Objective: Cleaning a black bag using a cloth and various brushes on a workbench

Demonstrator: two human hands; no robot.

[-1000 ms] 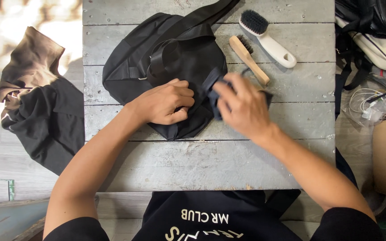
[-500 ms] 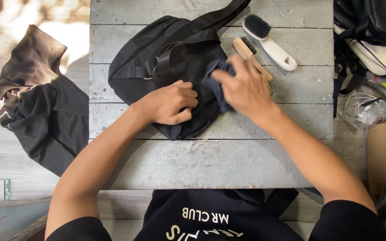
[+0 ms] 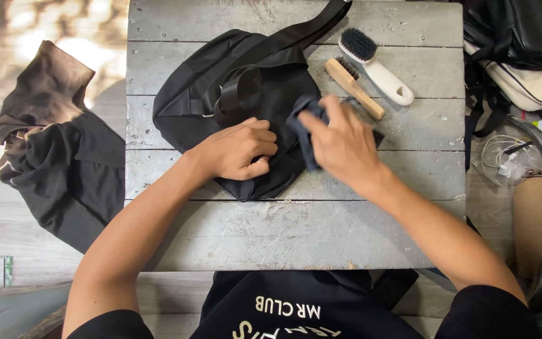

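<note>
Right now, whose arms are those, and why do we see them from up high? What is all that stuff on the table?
The arms belong to one person. A camera worn on the head looks straight down, so you see what that person sees. There is no machine here, only two bare hands.

The left hand is curled and presses down on a black bag lying on a grey wooden table. The right hand grips a dark blue cloth in its fingers, against the bag.

Beside the bag lie two brushes: a wooden brush and a white-handled brush. On the floor to the left lies a heap of dark clothing. More bags sit on the right.
</note>
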